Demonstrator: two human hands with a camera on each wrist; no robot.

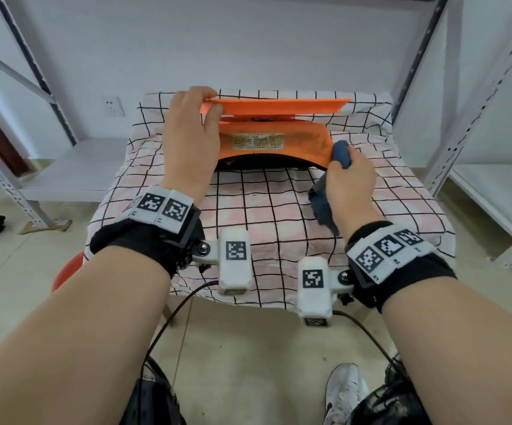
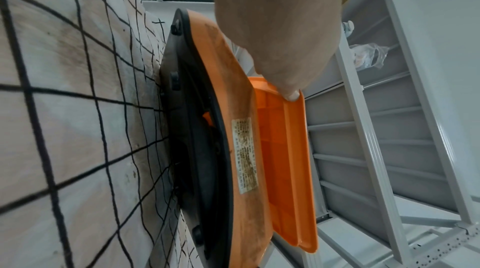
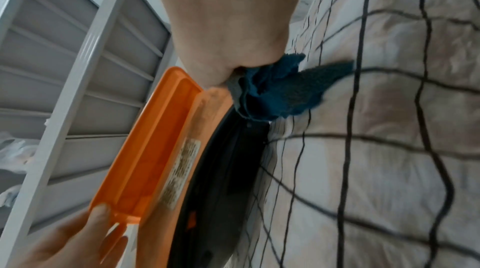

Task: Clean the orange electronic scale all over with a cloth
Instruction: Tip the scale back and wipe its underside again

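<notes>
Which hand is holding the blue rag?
The right hand. It grips the blue rag against the end of the orange scale. The left hand holds no rag; it steadies the scale's other end.

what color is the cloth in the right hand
Dark blue. The cloth bunched in the right hand shows best in the right wrist view.

Both your forearms reach forward from the bottom of the head view, a black wrist band with a camera mount on each. Your left hand (image 1: 188, 139) sits left of center, fingers curled over the orange scale's (image 1: 274, 142) raised platter edge, thumb underneath. Your right hand (image 1: 351, 179), right of center, is fisted round a bunched blue cloth (image 1: 340, 153), pressed to the scale's right end.
</notes>
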